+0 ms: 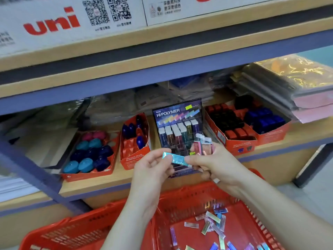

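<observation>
Left hand (153,165): thumb and fingers curled, pinching the left end of a teal eraser (173,158) in a shiny sleeve. Right hand (214,163): thumb and forefinger pinch the right end of the same eraser, while the remaining fingers clutch a bundle of sleeved erasers (203,144), pink and copper among them, standing upright with white ends up. The teal eraser lies roughly level between the two hands, off any surface, in front of the lower part of the HI-POLYMER display box (177,123) and above the front edge of the wooden shelf (100,184). The display box stands near the middle of that shelf, its rear rows filled with upright erasers. To its left sit two red trays of pencil sharpeners (88,154), teal, navy and pink; to its right, further red trays (234,129) of dark, red and blue pieces. Below the hands, a red basket (180,204) holds loose sleeved erasers (214,224) scattered over its floor.
</observation>
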{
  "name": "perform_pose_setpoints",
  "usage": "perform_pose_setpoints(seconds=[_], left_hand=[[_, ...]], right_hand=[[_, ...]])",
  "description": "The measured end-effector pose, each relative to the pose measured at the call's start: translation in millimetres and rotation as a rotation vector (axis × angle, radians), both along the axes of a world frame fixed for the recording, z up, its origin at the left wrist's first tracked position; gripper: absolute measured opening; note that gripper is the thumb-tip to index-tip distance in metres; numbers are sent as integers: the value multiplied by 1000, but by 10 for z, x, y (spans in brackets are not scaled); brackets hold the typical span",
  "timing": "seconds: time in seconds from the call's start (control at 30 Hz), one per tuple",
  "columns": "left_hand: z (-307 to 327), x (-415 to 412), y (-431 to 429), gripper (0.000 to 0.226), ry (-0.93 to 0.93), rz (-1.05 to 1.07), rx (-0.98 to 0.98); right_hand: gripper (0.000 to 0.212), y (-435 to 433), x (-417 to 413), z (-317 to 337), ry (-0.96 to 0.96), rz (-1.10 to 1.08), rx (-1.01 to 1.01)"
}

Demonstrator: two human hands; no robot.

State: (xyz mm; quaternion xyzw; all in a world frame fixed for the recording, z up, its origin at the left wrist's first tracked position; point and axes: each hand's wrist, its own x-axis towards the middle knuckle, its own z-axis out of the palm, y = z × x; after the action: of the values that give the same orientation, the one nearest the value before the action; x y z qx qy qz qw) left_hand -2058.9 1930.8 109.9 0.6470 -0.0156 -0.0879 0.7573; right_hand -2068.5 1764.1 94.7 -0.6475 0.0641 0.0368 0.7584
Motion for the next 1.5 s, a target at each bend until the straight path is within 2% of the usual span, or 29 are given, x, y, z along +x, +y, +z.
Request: perform_pose_setpoints(seconds=[0.13, 0.3, 0.37, 0.43, 0.5, 0.6, 0.67, 0.8, 0.93, 1.17, 1.5], left_hand=[[-12, 32, 7, 7, -37, -105, 255], [57, 112, -116, 22, -115, -202, 423], [91, 196, -141, 41, -185, -291, 502], [140, 317, -179, 48, -232, -293, 527], [200, 483, -227, 40, -247, -206, 500], [279, 759, -330, 24, -261, -92, 473], [273, 943, -404, 22, -331, -73, 547], [200, 1204, -522, 21, -481, -84, 857], [149, 1245, -584, 24, -590, -159, 1106], [142, 1282, -600, 28, -670, -214, 1235], [-14, 1214, -719, 27, -860, -167, 1473]], right_hand=[[25, -48, 71, 48, 44, -97, 74], [24, -45, 83, 104, 69, -39, 122], [25, -101, 87, 117, 133, -48, 250], [21, -188, 96, 126, 202, -95, 456], [14, -288, 100, 137, 235, -143, 618], [30, -410, 116, 145, 199, -184, 721], [28, -460, 125, 151, 174, -203, 701], [26, -534, 119, 179, 194, -232, 582], [19, -581, 100, 236, 191, -258, 550], [27, -616, 66, 268, 205, -319, 622], [15, -583, 108, 188, 208, -318, 543]])
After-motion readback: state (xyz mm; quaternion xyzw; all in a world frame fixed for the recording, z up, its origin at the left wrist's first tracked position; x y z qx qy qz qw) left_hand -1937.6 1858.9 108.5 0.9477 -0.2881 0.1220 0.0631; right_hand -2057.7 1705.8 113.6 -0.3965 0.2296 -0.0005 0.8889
